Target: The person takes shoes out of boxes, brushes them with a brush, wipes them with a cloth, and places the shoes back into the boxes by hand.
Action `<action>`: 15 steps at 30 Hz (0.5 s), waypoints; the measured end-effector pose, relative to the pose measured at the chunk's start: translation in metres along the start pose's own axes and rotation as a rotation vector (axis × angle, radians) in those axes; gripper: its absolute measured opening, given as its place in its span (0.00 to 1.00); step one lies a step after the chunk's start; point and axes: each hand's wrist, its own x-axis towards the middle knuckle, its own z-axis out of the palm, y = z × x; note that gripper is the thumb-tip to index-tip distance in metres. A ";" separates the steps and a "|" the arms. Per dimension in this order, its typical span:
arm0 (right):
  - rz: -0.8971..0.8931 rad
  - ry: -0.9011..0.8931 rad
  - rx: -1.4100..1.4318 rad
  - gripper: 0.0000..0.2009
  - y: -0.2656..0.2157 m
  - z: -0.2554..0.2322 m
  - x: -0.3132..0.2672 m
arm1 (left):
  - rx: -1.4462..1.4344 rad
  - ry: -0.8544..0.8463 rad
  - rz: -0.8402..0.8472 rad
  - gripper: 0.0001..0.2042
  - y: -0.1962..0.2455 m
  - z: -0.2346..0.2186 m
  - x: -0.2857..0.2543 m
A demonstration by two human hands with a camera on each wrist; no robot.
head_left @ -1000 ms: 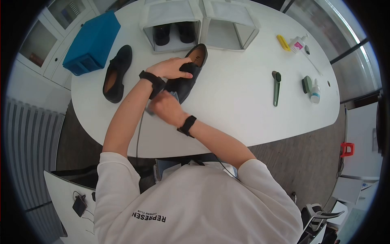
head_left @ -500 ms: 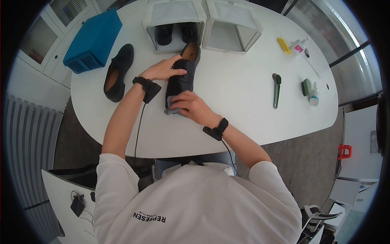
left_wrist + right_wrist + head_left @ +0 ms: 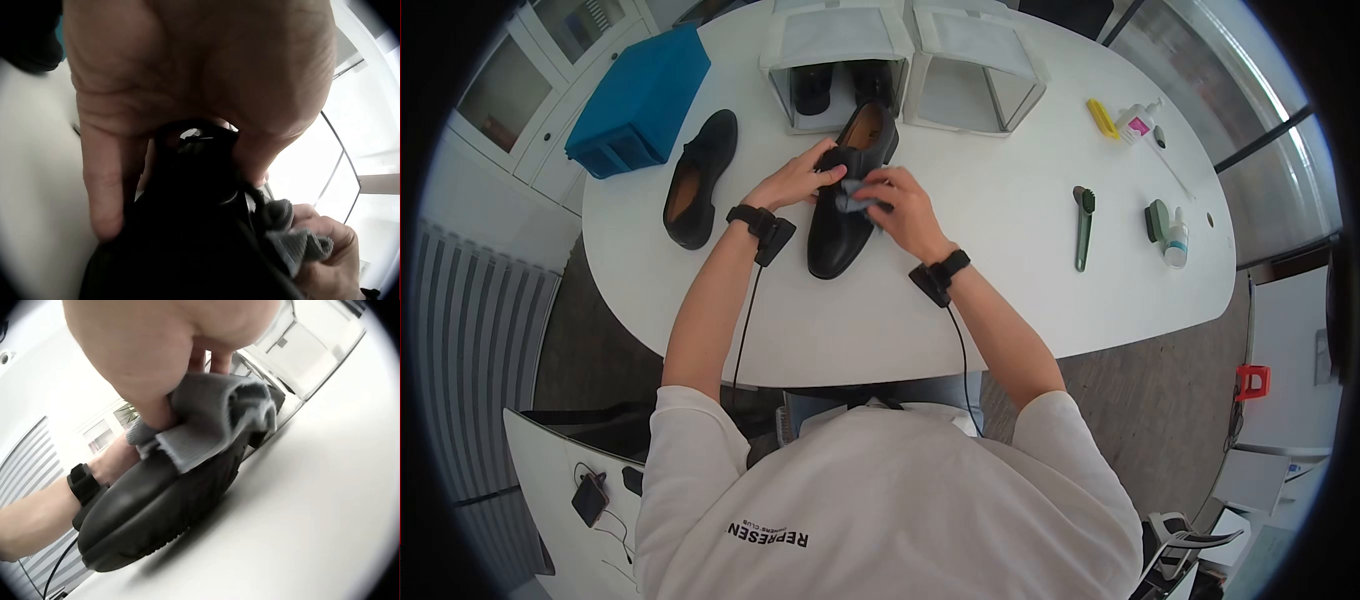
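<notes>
A black leather shoe (image 3: 838, 245) lies toe toward me at the middle of the table. My left hand (image 3: 793, 182) grips it at the instep, thumb on one side and fingers on the other, in the left wrist view too. My right hand (image 3: 912, 212) pinches a folded grey cloth (image 3: 203, 419) against the shoe's upper, beside the instep. In the right wrist view the toe and ridged sole edge show below the cloth, with the sole's near edge lifted off the table. The matching black shoe (image 3: 700, 185) lies to the left.
Two white-framed boxes (image 3: 835, 40) stand at the back, one with black footwear inside. A blue box (image 3: 640, 105) is at the back left. To the right lie a green-handled brush (image 3: 1084, 230), a green block brush (image 3: 1156, 220), spray bottle (image 3: 1176, 243), pump bottle (image 3: 1137, 124) and yellow object (image 3: 1101, 118).
My right hand first swept from the left of the shoe to its toe, then carried the cloth up to the instep. The left hand keeps its grip while the shoe has turned slightly.
</notes>
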 end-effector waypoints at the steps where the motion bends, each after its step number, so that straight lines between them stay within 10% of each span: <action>1: 0.002 0.064 -0.039 0.14 0.002 -0.001 0.007 | -0.027 0.006 0.008 0.29 0.000 0.001 0.000; 15: 0.046 0.179 -0.070 0.10 -0.003 0.040 0.038 | -0.174 0.066 0.024 0.20 -0.028 -0.006 0.005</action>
